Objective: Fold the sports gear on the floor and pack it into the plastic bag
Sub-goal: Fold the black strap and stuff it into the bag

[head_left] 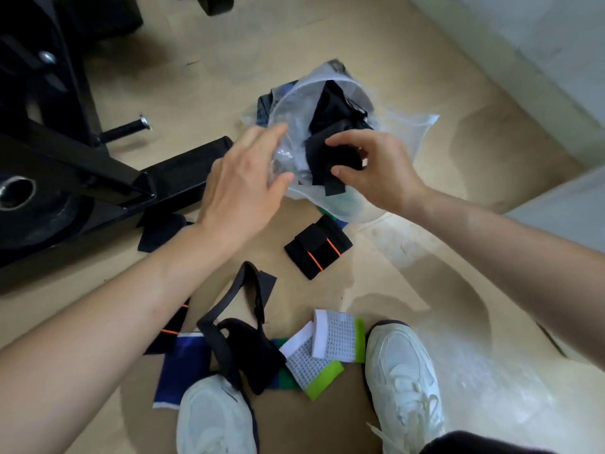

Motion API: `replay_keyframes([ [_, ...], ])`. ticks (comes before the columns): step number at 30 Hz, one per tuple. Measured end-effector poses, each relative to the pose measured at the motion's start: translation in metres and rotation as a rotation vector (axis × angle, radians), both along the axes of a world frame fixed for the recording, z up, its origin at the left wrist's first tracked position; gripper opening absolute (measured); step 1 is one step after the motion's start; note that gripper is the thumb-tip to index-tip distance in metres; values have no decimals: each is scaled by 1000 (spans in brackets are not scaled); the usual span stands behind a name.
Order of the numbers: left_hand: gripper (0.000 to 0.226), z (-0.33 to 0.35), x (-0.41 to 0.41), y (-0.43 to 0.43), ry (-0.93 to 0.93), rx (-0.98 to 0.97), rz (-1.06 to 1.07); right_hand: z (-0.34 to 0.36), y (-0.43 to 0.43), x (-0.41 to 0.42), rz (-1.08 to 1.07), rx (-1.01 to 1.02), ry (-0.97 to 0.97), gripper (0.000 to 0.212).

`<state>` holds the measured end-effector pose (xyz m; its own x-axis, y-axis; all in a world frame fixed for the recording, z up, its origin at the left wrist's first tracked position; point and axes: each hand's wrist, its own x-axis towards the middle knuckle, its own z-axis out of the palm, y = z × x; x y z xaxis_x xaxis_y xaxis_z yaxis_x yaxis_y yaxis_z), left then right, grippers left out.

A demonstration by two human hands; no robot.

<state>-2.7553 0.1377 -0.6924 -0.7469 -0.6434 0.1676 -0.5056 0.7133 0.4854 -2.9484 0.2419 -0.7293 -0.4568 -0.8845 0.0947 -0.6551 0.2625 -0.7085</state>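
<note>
A clear plastic bag [406,139] lies open on the floor with dark gear inside. My right hand [373,168] pinches a folded black strap piece [330,162] at the bag's mouth. My left hand [242,181] touches the bag's left edge with its fingers spread. On the floor nearer me lie a folded black wrap with orange stripes [319,245], a black strap with a padded loop [242,332], two grey mesh gloves with green cuffs [330,345], a blue band [183,368] and another black and orange wrap [173,326], partly under my left forearm.
A black weight bench frame [82,162] with a plate [19,194] stands at the left. A black pad [160,231] lies beside it. A white wall [540,60] runs along the right. My two white shoes [402,381] stand at the bottom.
</note>
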Motion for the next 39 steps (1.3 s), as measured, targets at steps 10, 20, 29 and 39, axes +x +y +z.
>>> replay_keyframes([
  [10,82,16,0,-10,224,123,79,-33,-96,-16,447,431,353,66],
  [20,88,9,3,-2,295,246,17,-32,-113,-5,509,630,735,67],
  [29,78,2,13,-3,332,304,-10,-36,-89,-8,494,486,468,69],
  [39,50,-14,45,16,380,284,-92,0,56,51,153,-77,125,16],
])
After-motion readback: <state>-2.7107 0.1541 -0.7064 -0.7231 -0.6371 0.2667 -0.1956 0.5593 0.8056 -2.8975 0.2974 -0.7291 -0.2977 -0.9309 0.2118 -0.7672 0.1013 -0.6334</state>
